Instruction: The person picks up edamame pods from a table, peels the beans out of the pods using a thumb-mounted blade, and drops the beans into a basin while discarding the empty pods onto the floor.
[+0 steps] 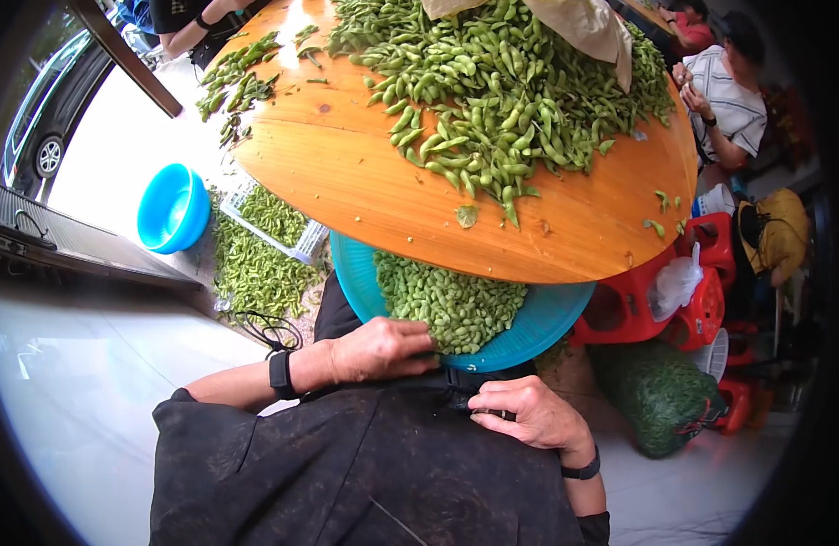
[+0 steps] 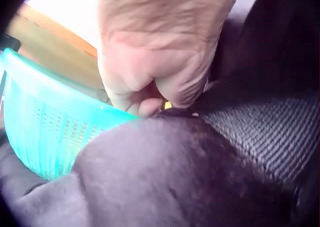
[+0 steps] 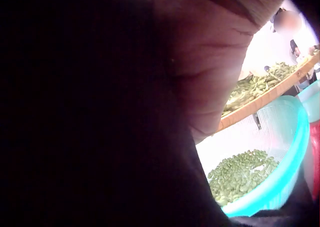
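Observation:
A turquoise basket (image 1: 551, 318) sits on the person's lap, partly under the table edge, with shelled green soybeans (image 1: 451, 309) inside. At its near left rim is the left hand (image 1: 383, 348), palm down, fingers bent beside the beans. The left wrist view shows those fingers curled in at the rim next to dark cloth, a small yellow bit (image 2: 168, 105) at the fingertips; I cannot tell whether they pinch it. The right hand (image 1: 533, 409) rests on the dark shirt (image 1: 346, 464) in front of the basket, fingers loosely bent. Cloth hides its fingers in the right wrist view.
A wooden table (image 1: 319, 173) bears a large heap of soybean pods (image 1: 501, 100). On the floor at left are a blue basin (image 1: 172, 209), a white crate (image 1: 305, 244) and scattered pods (image 1: 260, 259). Red stools (image 1: 620, 305) and a green net sack (image 1: 651, 391) stand at right. Other people sit around.

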{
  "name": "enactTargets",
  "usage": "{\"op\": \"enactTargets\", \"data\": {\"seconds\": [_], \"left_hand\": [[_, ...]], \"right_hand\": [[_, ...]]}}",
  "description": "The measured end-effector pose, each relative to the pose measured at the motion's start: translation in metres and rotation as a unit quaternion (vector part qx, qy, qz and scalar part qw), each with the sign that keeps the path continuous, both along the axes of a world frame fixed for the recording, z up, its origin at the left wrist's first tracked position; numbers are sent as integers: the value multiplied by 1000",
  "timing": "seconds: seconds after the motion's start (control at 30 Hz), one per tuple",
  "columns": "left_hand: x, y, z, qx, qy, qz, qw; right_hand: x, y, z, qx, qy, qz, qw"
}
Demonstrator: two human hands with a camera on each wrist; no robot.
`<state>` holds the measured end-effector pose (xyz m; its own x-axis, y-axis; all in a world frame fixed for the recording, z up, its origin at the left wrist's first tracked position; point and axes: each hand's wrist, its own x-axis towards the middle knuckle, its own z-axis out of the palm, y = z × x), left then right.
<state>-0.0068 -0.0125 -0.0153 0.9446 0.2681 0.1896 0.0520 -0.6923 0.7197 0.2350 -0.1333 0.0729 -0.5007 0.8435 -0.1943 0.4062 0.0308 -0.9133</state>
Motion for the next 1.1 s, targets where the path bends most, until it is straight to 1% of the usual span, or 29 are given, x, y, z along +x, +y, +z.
{"op": "enactTargets", "data": {"seconds": [0.07,0.1,0.17,0.2,0.27,0.3,0.37,0.4,0.43,0.5,0.53,0.6,0.63,0.7,0.77,0.87,0.9,0.93,0.97,1.03,1.07,1.1], "left_hand": [[0,1,1,-85,-24,73,993],[1,-1,-2,-86,-24,72,993],[2,-6,-12,-51,-36,120,991],[2,-5,-12,-51,-35,120,991],[2,-2,-11,-104,-43,108,988],[1,-1,-8,-104,-43,108,988],[-1,0,1,-115,-29,53,992],[-2,1,4,-94,-17,21,995],[-2,-1,-5,-70,-48,-6,996],[-1,-5,-7,-57,-79,-58,993],[-3,-6,-7,-58,-78,-59,993],[-6,-6,-4,-46,-31,-122,991],[-6,-5,1,-44,-30,-121,991],[-5,-4,13,0,98,-146,984],[-3,-4,13,11,106,-146,984],[-3,-3,11,15,88,-140,986],[-6,-2,13,-1,54,-129,990],[-9,-1,14,-17,22,-118,993],[-14,-1,14,-19,26,-115,993],[-23,0,14,-106,16,-34,994],[-24,2,17,-125,-6,-2,992],[-26,1,18,-153,-1,42,987]], "right_hand": [[1,-2,-1,-1,1,-5,1000],[1,-3,-2,-2,1,-6,1000],[1,-4,-2,-11,3,-10,1000],[1,-4,-3,-11,4,-10,1000],[1,-6,-7,-22,12,-11,1000],[2,-7,-10,-21,12,-11,1000],[2,-8,-20,-47,20,-1,999],[3,-10,-27,-46,20,0,999],[3,-11,-36,-44,35,-7,998],[4,-12,-49,-43,52,-15,998],[4,-13,-53,-59,68,-17,996],[6,-13,-58,-73,84,-17,994],[6,-12,-60,-76,91,-17,993],[7,-12,-65,-79,99,-13,992],[9,-9,-70,-86,110,-23,990],[10,0,-65,-110,91,-32,989],[10,2,-66,-109,92,-29,989],[8,3,-68,-76,103,-40,991],[7,4,-70,-44,114,-51,991],[7,10,-65,-49,98,-38,993],[8,14,-62,-52,78,-26,995],[7,17,-61,-52,79,-27,995]]}}
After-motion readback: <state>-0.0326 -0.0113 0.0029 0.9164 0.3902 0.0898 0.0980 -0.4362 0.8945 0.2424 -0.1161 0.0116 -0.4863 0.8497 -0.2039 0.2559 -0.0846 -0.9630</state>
